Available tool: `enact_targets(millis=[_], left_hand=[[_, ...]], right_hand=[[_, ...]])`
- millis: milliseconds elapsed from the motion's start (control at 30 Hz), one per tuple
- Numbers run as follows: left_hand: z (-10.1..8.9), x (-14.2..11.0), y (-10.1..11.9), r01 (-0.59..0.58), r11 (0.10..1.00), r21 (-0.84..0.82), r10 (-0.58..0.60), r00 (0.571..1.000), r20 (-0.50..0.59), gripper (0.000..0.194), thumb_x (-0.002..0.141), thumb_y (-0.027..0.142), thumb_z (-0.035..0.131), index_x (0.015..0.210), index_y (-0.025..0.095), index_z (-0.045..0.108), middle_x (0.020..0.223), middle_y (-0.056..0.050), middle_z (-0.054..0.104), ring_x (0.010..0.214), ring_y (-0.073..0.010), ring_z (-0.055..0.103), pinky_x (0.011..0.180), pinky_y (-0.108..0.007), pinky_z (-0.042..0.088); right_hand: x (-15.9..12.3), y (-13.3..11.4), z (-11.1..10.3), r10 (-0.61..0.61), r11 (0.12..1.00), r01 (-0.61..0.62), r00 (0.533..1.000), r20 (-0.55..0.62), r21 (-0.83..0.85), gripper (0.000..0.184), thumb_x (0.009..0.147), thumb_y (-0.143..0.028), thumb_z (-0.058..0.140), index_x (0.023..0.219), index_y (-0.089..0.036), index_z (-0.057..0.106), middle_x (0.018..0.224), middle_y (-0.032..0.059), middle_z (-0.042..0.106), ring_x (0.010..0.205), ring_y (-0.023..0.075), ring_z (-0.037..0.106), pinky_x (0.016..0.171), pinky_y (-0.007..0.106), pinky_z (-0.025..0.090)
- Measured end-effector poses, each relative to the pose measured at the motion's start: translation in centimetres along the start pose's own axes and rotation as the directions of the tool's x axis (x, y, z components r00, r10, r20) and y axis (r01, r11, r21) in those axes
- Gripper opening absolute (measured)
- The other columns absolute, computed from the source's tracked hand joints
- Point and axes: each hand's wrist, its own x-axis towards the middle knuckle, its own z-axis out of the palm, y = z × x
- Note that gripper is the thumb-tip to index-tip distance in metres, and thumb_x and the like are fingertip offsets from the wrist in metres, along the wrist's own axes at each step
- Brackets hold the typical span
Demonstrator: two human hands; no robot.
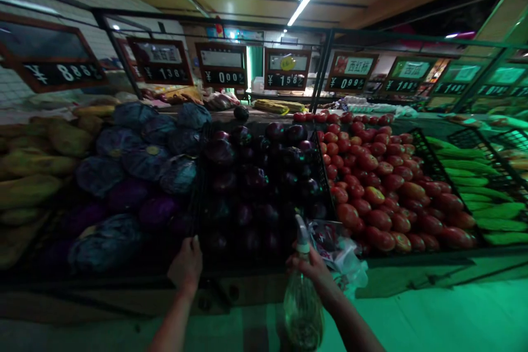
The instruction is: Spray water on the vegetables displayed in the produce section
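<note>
- Centrally at the bottom of the frame, a spray bottle stands upright in the grip of the right hand, whose fingers wrap its neck; the bottle's base, close to the bottom edge, is hard to make out.
- Left of it, the left hand has its fingers drawn together beside a dark crate wall; whether they grip it, I cannot tell.
- Both forearms are cut off by the bottom edge.
- A crumpled plastic bag sits just right of the bottle, its contents unclear.
- Mid-frame, eggplants sink into shadow, the lowest barely distinct; red cabbages lie left, tomatoes right.
- At upper left, a price sign is cropped by the frame, its top panel unreadable.
</note>
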Motion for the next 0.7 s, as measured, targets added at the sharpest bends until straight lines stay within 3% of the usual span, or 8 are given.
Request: enact_targets(millis=[100, 200, 267, 367, 467, 533, 633, 700], left_hand=[[0.1, 0.0, 0.0, 0.009, 1.0, -0.018, -0.009, 1.0, 0.005, 0.048, 0.099, 0.051, 0.023, 0.118, 0.024, 0.058, 0.09, -0.013, 0.075, 0.084, -0.0328, 0.072, 0.062, -0.033, 0.042], [0.3, 0.0, -0.2, 0.005, 1.0, -0.028, -0.005, 1.0, 0.004, 0.049, 0.099, 0.051, 0.021, 0.116, 0.024, 0.058, 0.091, -0.012, 0.075, 0.085, -0.033, 0.072, 0.063, -0.034, 0.041], [0.5, 0.0, -0.4, -0.004, 1.0, -0.03, 0.004, 1.0, -0.001, 0.049, 0.099, 0.051, 0.02, 0.116, 0.024, 0.057, 0.091, -0.012, 0.075, 0.085, -0.0332, 0.072, 0.063, -0.034, 0.041], [0.7, 0.1, -0.7, -0.015, 0.999, -0.034, 0.015, 1.0, 0.001, 0.05, 0.099, 0.051, 0.018, 0.116, 0.025, 0.057, 0.09, -0.012, 0.075, 0.084, -0.0325, 0.072, 0.063, -0.034, 0.041], [0.5, 0.3, -0.8, -0.015, 0.999, -0.039, 0.016, 1.0, 0.02, 0.051, 0.099, 0.051, 0.017, 0.114, 0.025, 0.058, 0.091, -0.011, 0.076, 0.083, -0.0309, 0.072, 0.063, -0.034, 0.042], [0.3, 0.3, -0.8, -0.018, 0.999, -0.04, 0.02, 0.999, 0.043, 0.05, 0.099, 0.051, 0.018, 0.112, 0.025, 0.059, 0.092, -0.011, 0.076, 0.081, -0.0301, 0.072, 0.062, -0.033, 0.042], [0.1, 0.4, -0.9, -0.041, 0.998, -0.039, 0.044, 0.996, 0.071, 0.046, 0.098, 0.051, 0.025, 0.11, 0.023, 0.059, 0.089, -0.01, 0.076, 0.079, -0.0294, 0.072, 0.06, -0.032, 0.042], [0.2, 0.4, -0.9, -0.053, 0.998, -0.036, 0.055, 0.996, 0.068, 0.045, 0.098, 0.051, 0.026, 0.112, 0.023, 0.058, 0.088, -0.01, 0.076, 0.078, -0.0287, 0.072, 0.059, -0.031, 0.04]], right_hand=[[-0.4, -0.5, -2.4, 0.014, 0.999, -0.021, 0.984, -0.175, -0.038, 0.053, 0.077, -0.057, 0.068, 0.112, -0.021, 0.05, 0.097, 0.0065, 0.069, 0.084, 0.0243, 0.068, 0.068, 0.033, 0.048], [0.2, -1.2, -1.1, -0.008, 0.999, 0.003, 0.992, -0.128, -0.038, 0.06, 0.075, -0.058, 0.07, 0.117, -0.022, 0.047, 0.095, 0.0063, 0.069, 0.08, 0.0237, 0.068, 0.066, 0.033, 0.049], [1.2, -1.5, 1.6, -0.033, 0.999, 0.033, 0.999, -0.033, -0.022, 0.061, 0.073, -0.052, 0.074, 0.118, -0.022, 0.046, 0.09, 0.0032, 0.069, 0.077, 0.0215, 0.067, 0.068, 0.033, 0.049], [3.0, -1.5, 7.0, -0.072, 0.997, 0.074, 0.984, 0.164, -0.006, 0.047, 0.072, -0.04, 0.074, 0.108, -0.022, 0.05, 0.082, -0.0012, 0.066, 0.071, 0.0172, 0.063, 0.069, 0.032, 0.05], [4.8, -0.9, 12.6, -0.106, 0.994, 0.09, 0.918, 0.382, 0.059, 0.044, 0.07, -0.031, 0.073, 0.108, -0.024, 0.053, 0.078, -0.0044, 0.063, 0.068, 0.0154, 0.06, 0.068, 0.032, 0.049], [5.9, -0.7, 15.7, -0.11, 0.993, 0.121, 0.868, 0.484, 0.009, 0.048, 0.067, -0.029, 0.076, 0.11, -0.024, 0.056, 0.081, -0.0046, 0.064, 0.072, 0.0152, 0.06, 0.07, 0.032, 0.048], [7.3, -0.8, 18.8, -0.115, 0.979, 0.181, 0.863, 0.493, -0.088, 0.057, 0.06, -0.03, 0.081, 0.113, -0.026, 0.059, 0.088, -0.0042, 0.065, 0.08, 0.0165, 0.06, 0.075, 0.032, 0.047], [8.1, -1.3, 19.3, -0.121, 0.986, 0.159, 0.876, 0.467, -0.042, 0.054, 0.06, -0.033, 0.081, 0.109, -0.025, 0.059, 0.084, -0.0048, 0.063, 0.076, 0.016, 0.06, 0.073, 0.032, 0.048]])
